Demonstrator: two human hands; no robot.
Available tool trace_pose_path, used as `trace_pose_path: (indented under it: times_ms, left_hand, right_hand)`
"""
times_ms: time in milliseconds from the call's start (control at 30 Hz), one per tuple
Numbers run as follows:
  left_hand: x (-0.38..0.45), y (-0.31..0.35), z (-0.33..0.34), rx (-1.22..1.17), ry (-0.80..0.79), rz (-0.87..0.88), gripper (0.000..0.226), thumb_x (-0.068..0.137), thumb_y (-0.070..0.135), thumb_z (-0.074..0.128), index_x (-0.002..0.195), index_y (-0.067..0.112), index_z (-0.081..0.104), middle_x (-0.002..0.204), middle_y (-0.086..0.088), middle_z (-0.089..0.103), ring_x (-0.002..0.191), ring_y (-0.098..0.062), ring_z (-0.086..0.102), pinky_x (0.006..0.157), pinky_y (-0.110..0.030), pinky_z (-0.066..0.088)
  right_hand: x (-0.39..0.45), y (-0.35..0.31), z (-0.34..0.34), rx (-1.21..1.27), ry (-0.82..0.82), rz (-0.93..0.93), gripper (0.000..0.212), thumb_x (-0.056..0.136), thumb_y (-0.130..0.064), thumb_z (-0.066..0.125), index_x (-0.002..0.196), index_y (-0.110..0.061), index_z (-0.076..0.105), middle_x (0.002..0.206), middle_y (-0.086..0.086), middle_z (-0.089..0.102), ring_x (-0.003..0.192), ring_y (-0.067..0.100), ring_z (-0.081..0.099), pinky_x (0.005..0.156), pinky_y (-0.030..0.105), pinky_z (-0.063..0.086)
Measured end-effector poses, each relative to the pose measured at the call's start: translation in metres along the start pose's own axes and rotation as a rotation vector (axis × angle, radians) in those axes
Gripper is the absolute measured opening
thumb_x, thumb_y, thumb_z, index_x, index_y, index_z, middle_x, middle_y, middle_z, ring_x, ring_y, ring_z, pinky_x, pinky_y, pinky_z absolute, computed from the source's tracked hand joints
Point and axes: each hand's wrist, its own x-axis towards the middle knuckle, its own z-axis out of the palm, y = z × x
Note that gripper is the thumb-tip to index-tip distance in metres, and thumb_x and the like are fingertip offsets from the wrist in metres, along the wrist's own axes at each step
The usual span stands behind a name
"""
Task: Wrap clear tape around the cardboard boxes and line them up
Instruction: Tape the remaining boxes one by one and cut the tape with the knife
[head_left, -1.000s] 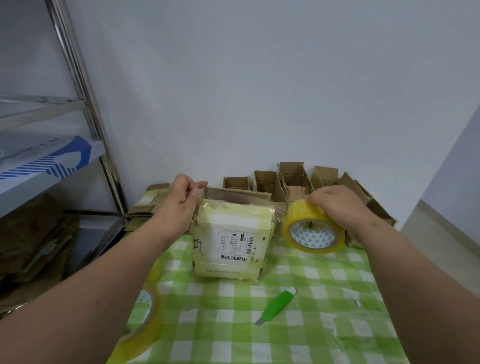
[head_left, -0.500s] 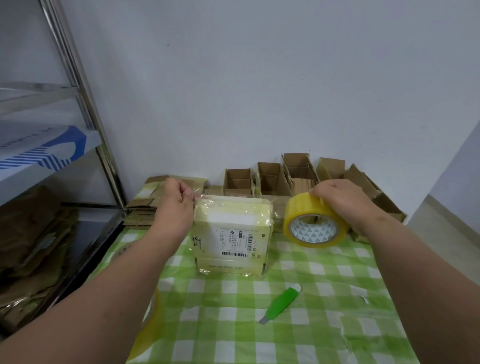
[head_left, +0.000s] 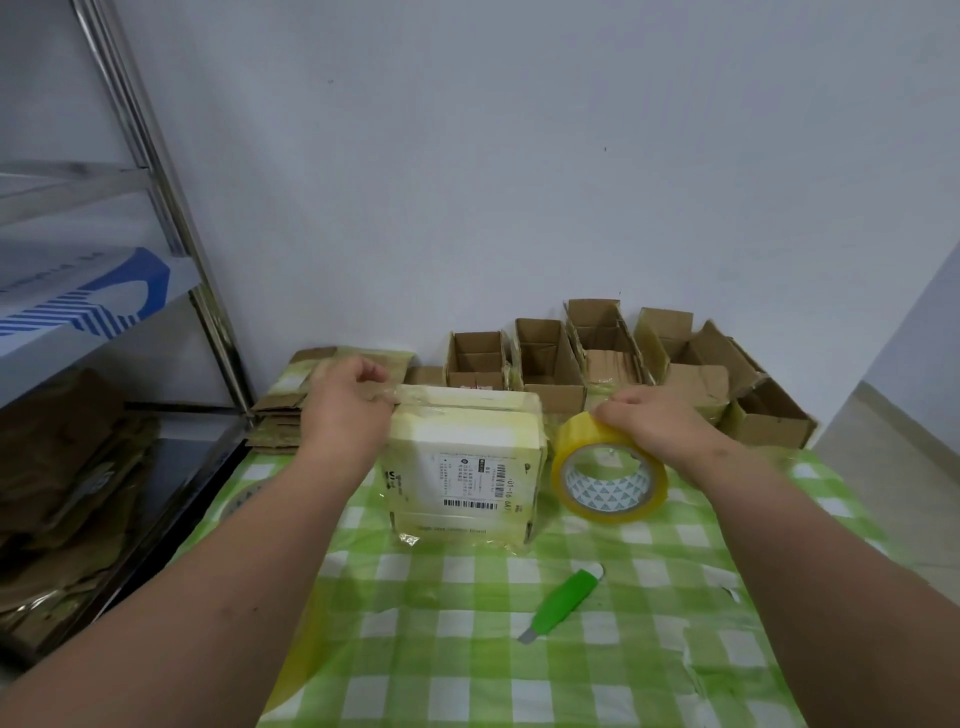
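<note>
I am mid-wrap on one box (head_left: 465, 467), which stands on its edge in the middle of the surface (head_left: 649, 675), label toward me and already glossy with tape. My left hand (head_left: 345, 410) pinches the loose end of the tape against the box's top left corner, fingers curled. My right hand (head_left: 652, 423) grips the top of the tape roll (head_left: 608, 478), which stands on edge just right of the box, fingers curled over its rim. I cannot make out the clear strip between roll and box.

Next, I judge, the roll must travel around the box while my left hand keeps the end pinned; the pull should stay taut or the tape will wrinkle and stick to itself.

Behind the box, a row of open boxes (head_left: 602, 353) lines the wall, and flattened cardboard (head_left: 291, 405) lies at the back left. These crowd the far side, so the roll has little room there. A green cutter (head_left: 563, 605) lies near me, well apart from the box, ready for the cut. A second roll (head_left: 306, 644) sits partly hidden under my left forearm.
</note>
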Motion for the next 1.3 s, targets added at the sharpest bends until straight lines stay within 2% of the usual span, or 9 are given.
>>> trace_pose_path:
  times_ms: [233,333,567,767,867,967,1067,1167,1300]
  left_hand:
    - [0.002,0.007,-0.004,-0.655,-0.225,-0.638,0.022,0.096,0.002,0.053,0.084,0.021,0.054,0.077,-0.001,0.058,0.062,-0.014,0.048,0.047,-0.025,0.034]
    - [0.003,0.009,-0.005,-0.712,-0.248,-0.686,0.024,0.097,0.001,0.052,0.084,0.021,0.051,0.079,-0.002,0.058,0.064,-0.016,0.052,0.049,-0.025,0.042]
    - [-0.010,-0.003,-0.003,-0.489,-0.081,-0.362,0.009,0.090,0.015,0.071,0.082,0.013,0.069,0.082,-0.008,0.068,0.072,-0.020,0.058,0.073,-0.039,0.055]
    - [-0.022,0.002,-0.006,-0.070,-0.026,-0.068,0.043,0.097,0.030,0.061,0.071,-0.005,0.062,0.059,-0.009,0.051,0.053,-0.020,0.041,0.051,-0.027,0.033]
    - [-0.024,0.005,-0.010,0.109,-0.097,-0.012,0.040,0.097,0.038,0.056,0.068,0.011,0.062,0.054,0.002,0.051,0.051,-0.016,0.043,0.051,-0.026,0.030]
    - [-0.027,0.006,-0.013,0.240,-0.142,0.041,0.032,0.098,0.040,0.052,0.118,0.024,0.072,0.099,-0.001,0.074,0.082,-0.017,0.060,0.067,-0.027,0.039]
    - [-0.030,0.011,-0.012,0.313,-0.148,0.099,0.025,0.101,0.035,0.048,0.110,0.028,0.071,0.097,-0.005,0.072,0.090,-0.020,0.059,0.079,-0.029,0.043]
    - [-0.026,0.012,-0.010,0.449,-0.222,0.093,0.032,0.103,0.035,0.037,0.104,0.021,0.066,0.096,-0.004,0.060,0.111,-0.029,0.053,0.099,-0.039,0.042]
    - [-0.019,0.012,-0.005,0.762,-0.270,0.263,0.052,0.100,0.021,0.029,0.151,0.014,0.029,0.161,-0.008,0.021,0.148,-0.028,0.014,0.122,-0.044,0.015]
  right_hand:
    - [0.002,0.003,0.016,-0.067,-0.018,0.001,0.036,0.096,-0.041,0.057,0.071,-0.016,0.048,0.073,0.006,0.051,0.069,0.022,0.050,0.067,0.034,0.036]
    - [0.004,0.000,0.021,-0.099,0.013,-0.039,0.034,0.096,-0.042,0.055,0.070,-0.021,0.052,0.077,-0.005,0.057,0.082,0.022,0.057,0.078,0.036,0.044]
    - [0.003,-0.013,0.030,-0.444,0.051,-0.237,0.024,0.103,-0.021,0.029,0.094,-0.034,0.046,0.082,-0.007,0.057,0.081,0.015,0.054,0.100,0.042,0.025]
    - [-0.004,-0.008,0.039,-0.490,0.065,-0.262,0.034,0.102,-0.016,0.030,0.097,-0.036,0.056,0.101,-0.012,0.054,0.097,0.014,0.050,0.103,0.040,0.019]
    - [-0.008,-0.012,0.046,-0.488,0.137,-0.294,0.032,0.099,-0.022,0.034,0.091,-0.028,0.064,0.098,-0.012,0.062,0.102,0.015,0.054,0.098,0.038,0.018]
    - [-0.019,-0.022,0.052,-0.480,0.306,-0.403,0.032,0.097,-0.031,0.034,0.106,-0.028,0.065,0.112,-0.013,0.058,0.110,0.009,0.049,0.105,0.035,0.015]
    - [-0.027,-0.029,0.070,-0.560,0.283,-0.554,0.057,0.094,-0.047,0.024,0.130,-0.021,0.061,0.136,-0.005,0.058,0.128,0.012,0.047,0.115,0.038,0.015]
    - [-0.032,-0.028,0.083,-0.647,0.173,-0.541,0.080,0.089,-0.059,0.009,0.143,-0.015,0.047,0.153,0.003,0.044,0.143,0.016,0.035,0.122,0.041,0.010]
    - [-0.038,-0.030,0.080,-0.727,0.169,-0.511,0.071,0.092,-0.062,0.021,0.147,-0.019,0.038,0.156,-0.002,0.037,0.146,0.012,0.029,0.122,0.046,0.006]
